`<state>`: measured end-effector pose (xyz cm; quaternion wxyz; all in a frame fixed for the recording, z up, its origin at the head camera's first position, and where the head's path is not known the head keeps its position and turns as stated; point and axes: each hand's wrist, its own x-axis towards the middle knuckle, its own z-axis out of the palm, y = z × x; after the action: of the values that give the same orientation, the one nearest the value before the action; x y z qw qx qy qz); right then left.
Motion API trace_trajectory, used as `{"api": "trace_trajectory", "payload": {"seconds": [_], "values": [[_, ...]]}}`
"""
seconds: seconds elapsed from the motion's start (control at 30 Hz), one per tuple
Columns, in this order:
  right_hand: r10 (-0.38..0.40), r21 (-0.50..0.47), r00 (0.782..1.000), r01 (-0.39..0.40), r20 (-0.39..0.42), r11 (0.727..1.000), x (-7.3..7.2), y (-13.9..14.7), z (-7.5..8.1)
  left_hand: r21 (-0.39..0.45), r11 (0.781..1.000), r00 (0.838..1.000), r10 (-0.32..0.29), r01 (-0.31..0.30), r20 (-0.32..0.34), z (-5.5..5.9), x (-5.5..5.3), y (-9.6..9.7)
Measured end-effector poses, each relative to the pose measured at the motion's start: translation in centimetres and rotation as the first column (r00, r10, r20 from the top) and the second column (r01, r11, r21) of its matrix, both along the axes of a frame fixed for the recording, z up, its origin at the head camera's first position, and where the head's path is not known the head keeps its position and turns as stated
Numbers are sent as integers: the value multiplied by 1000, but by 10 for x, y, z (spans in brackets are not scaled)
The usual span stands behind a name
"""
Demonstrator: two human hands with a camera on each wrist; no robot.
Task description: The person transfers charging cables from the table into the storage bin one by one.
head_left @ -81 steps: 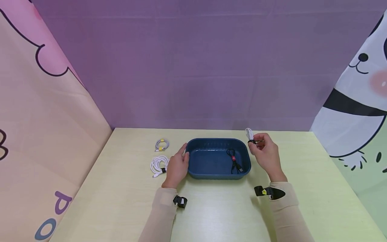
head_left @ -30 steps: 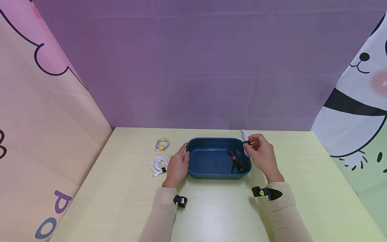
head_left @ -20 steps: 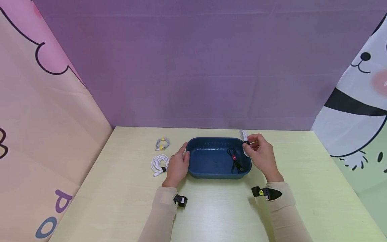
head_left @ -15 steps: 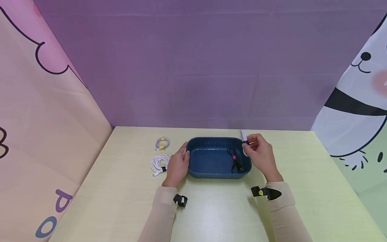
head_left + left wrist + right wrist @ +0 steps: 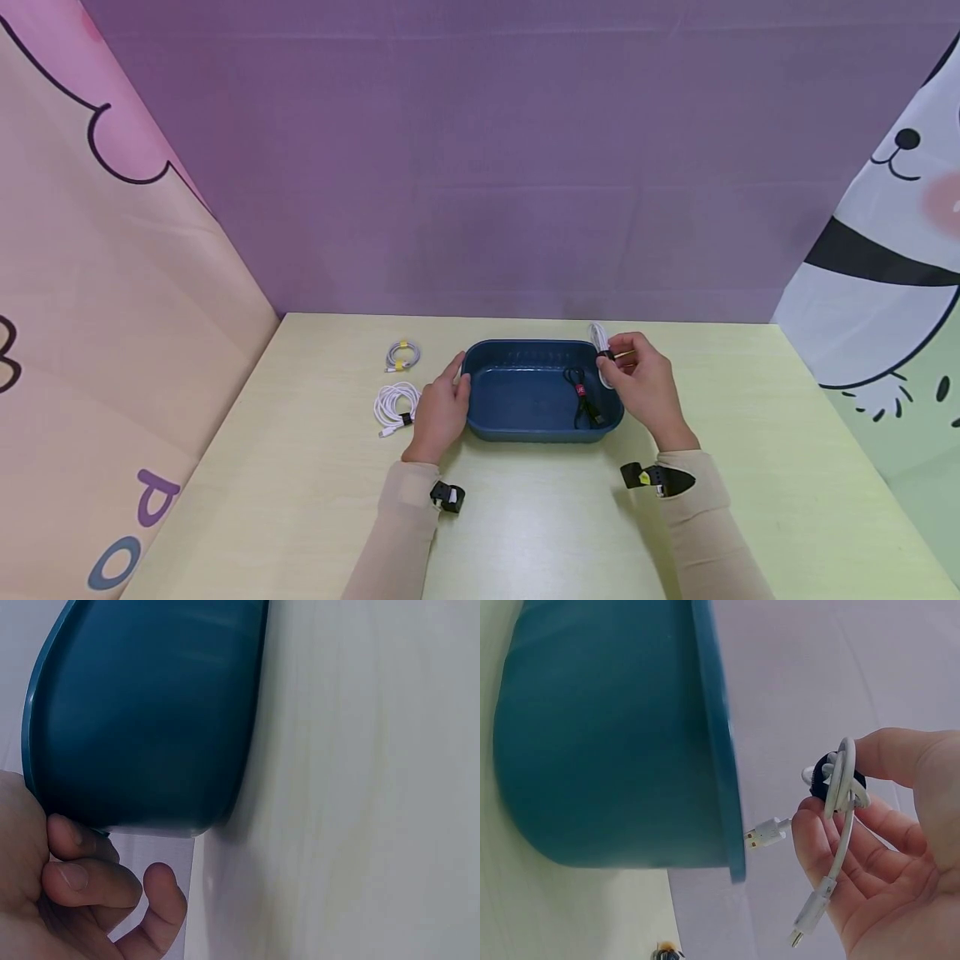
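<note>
While left hand (image 5: 439, 417) grips tray (image 5: 517, 436), right hand (image 5: 648, 388) pinches white cable (image 5: 844, 774), its plugs (image 5: 814, 906) seen only from right wrist

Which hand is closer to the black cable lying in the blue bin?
Right. The right hand, pinching a white cable, is just right of the black cable; the left hand grips the blue bin at its opposite, left end.
</note>
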<state>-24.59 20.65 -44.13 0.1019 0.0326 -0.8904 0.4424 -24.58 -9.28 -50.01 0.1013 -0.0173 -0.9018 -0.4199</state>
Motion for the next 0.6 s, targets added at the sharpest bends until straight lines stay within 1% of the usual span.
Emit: {"api": "trace_trajectory", "payload": {"seconds": [0.6], "values": [[25,26,1000,-25,-5,999,-1,-4,-3,3,1000,1000,6,-6,7,2,0,1]]}}
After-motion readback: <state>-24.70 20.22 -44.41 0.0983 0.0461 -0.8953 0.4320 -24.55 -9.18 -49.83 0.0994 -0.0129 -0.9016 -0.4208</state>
